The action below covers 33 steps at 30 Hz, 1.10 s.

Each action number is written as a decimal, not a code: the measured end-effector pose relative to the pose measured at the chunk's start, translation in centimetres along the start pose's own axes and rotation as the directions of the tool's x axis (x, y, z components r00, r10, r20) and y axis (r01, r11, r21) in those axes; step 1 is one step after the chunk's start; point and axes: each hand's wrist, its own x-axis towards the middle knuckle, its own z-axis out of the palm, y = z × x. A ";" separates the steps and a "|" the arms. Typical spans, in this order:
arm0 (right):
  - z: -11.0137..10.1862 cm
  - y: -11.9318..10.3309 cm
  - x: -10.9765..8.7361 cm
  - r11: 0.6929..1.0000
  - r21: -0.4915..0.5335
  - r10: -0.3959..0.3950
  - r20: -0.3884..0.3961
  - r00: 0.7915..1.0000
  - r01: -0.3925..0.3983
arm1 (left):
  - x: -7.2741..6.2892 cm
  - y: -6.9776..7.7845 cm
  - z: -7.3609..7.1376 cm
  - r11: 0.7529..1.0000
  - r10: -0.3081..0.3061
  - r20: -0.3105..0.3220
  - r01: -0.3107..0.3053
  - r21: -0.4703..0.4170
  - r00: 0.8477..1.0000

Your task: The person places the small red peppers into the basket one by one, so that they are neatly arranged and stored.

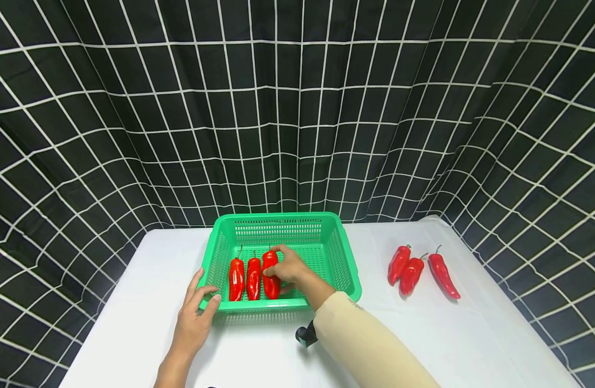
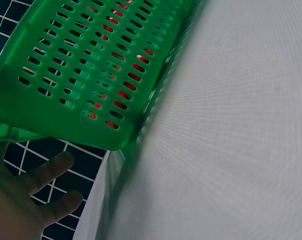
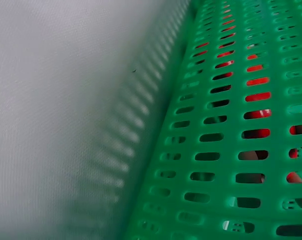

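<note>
In the head view a green plastic basket (image 1: 348, 264) holds a row of three red peppers: a left one (image 1: 236, 280), a middle one (image 1: 253, 279) and a right one (image 1: 270, 285). My right hand (image 1: 291, 267) reaches into the basket and grips the right pepper, thumb across its front and fingers at its top and far side. At the basket's front left corner, my left hand (image 1: 195, 318) touches the rim with fingers spread. The left wrist view shows two extended fingers (image 2: 50, 172) of that hand beside the basket wall. The right hand is mostly hidden behind the perforated basket wall (image 3: 206, 165) in the right wrist view.
Three more red peppers lie on the white table (image 1: 380, 328) to the right: two side by side (image 1: 398, 264) (image 1: 412, 276) and one slightly apart (image 1: 443, 275). A black cloth with white grid lines (image 1: 288, 108) hangs behind and at the sides.
</note>
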 end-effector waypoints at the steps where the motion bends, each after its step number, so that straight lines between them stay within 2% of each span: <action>1: 0.1 -0.1 0.0 1.000 -0.009 0.004 0.001 1.000 -0.004 | 0.0 0.0 0.0 1.000 -0.001 -0.001 0.001 -0.001 1.000; 16: -0.2 0.1 0.2 0.998 -0.052 0.035 0.019 0.999 -0.034 | -0.1 -0.1 -0.1 1.000 0.002 0.004 -0.002 -0.003 1.000; 33: -0.5 0.2 -0.6 0.998 0.061 -0.031 0.042 0.999 0.029 | -0.1 0.1 0.0 1.000 0.001 0.001 -0.001 0.001 1.000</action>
